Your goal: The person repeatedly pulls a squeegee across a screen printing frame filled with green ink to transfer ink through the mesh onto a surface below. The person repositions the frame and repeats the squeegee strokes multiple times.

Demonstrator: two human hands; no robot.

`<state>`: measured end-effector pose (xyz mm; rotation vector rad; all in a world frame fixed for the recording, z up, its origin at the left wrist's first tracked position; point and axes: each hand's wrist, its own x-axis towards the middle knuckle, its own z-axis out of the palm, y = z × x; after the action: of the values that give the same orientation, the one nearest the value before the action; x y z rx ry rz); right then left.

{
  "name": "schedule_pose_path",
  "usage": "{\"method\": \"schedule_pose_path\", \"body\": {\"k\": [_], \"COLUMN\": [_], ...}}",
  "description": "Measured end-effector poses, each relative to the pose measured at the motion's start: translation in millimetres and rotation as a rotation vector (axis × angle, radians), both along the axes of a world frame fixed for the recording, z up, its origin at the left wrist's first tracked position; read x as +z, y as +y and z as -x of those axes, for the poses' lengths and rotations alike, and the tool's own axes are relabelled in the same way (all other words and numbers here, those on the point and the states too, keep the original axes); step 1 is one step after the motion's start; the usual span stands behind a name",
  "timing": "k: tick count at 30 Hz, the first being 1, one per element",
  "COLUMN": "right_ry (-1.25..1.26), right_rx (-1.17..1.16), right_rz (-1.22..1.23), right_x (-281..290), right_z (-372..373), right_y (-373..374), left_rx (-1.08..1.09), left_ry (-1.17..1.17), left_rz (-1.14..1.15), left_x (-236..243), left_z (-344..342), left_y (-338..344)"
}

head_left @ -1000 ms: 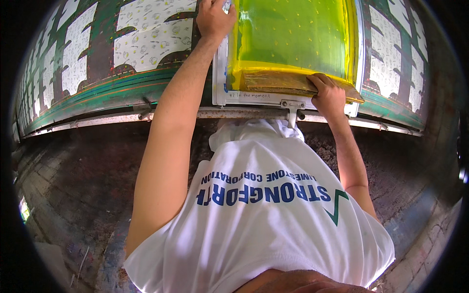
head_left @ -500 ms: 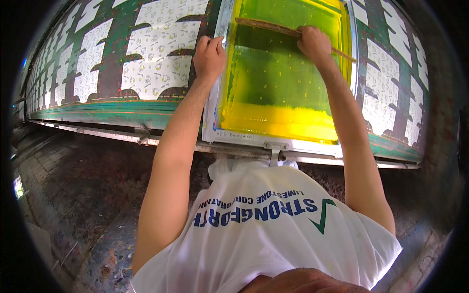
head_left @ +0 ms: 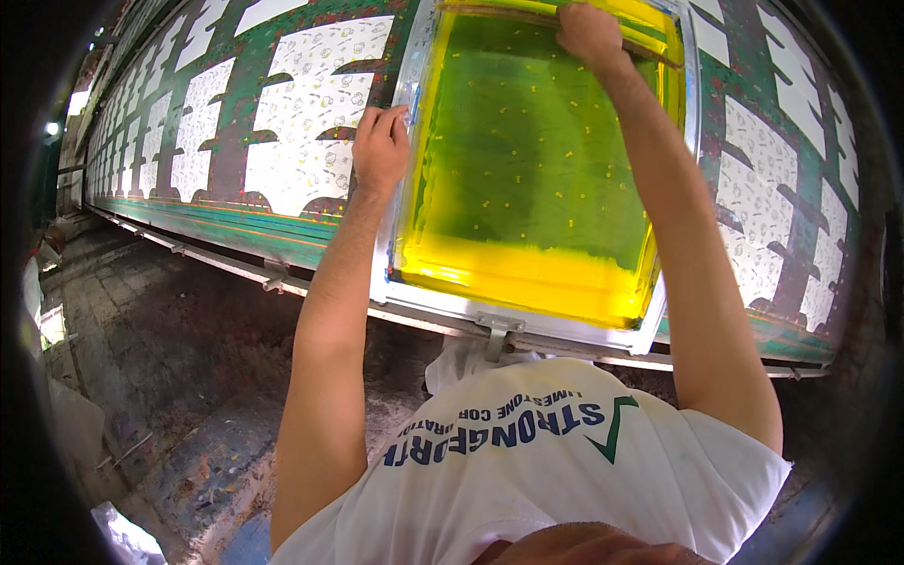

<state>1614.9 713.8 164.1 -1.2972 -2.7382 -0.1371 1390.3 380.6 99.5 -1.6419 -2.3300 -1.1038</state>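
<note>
My right hand [head_left: 589,33] is closed on the wooden bar of a squeegee [head_left: 650,53] lying across the far end of a printing screen [head_left: 518,179]. The screen's mesh is coated in green and bright yellow, with a thick yellow band of ink along the near end. My left hand [head_left: 379,146] rests at the left rail of the pale metal frame [head_left: 443,300], its fingers curled onto that rail. A metal bracket [head_left: 498,329] sits on the frame's near edge.
The long green printing table [head_left: 264,235] runs left and right beneath the screen. White printed cut pieces [head_left: 317,89] lie in rows on both sides. A metal rail [head_left: 226,262] follows the table's front, above a stained floor [head_left: 198,443]. My white shirt shows below.
My right hand and the squeegee have moved from the screen's near end to its far end. My left hand stays at the left rail. The whole view has shifted, putting the screen lower.
</note>
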Motion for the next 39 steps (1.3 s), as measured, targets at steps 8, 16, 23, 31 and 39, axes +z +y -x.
{"method": "schedule_pose_path", "body": {"k": [8, 16, 23, 31, 39], "right_ry": [-0.038, 0.071, 0.062, 0.197, 0.095], "right_rx": [0.067, 0.024, -0.035, -0.291, -0.384], "right_rz": [0.022, -0.063, -0.015, -0.002, 0.191], "right_x": [21.8, 31.9, 22.0, 0.3, 26.2], "right_z": [-13.7, -10.4, -5.9, -14.6, -51.5], "right_y": [-28.9, 46.2, 80.8, 27.4, -117.5], "left_rx": [-0.009, -0.027, -0.032, -0.039, -0.056], "left_ry": [0.084, 0.084, 0.062, 0.053, 0.067], "left_rz": [0.012, -0.008, -0.001, 0.025, -0.007], "left_x": [2.8, 1.2, 3.5, 5.2, -4.4], "left_z": [-1.1, -1.2, -1.2, -1.2, 3.9], "left_y": [1.5, 1.7, 0.5, 1.5, -5.6]}}
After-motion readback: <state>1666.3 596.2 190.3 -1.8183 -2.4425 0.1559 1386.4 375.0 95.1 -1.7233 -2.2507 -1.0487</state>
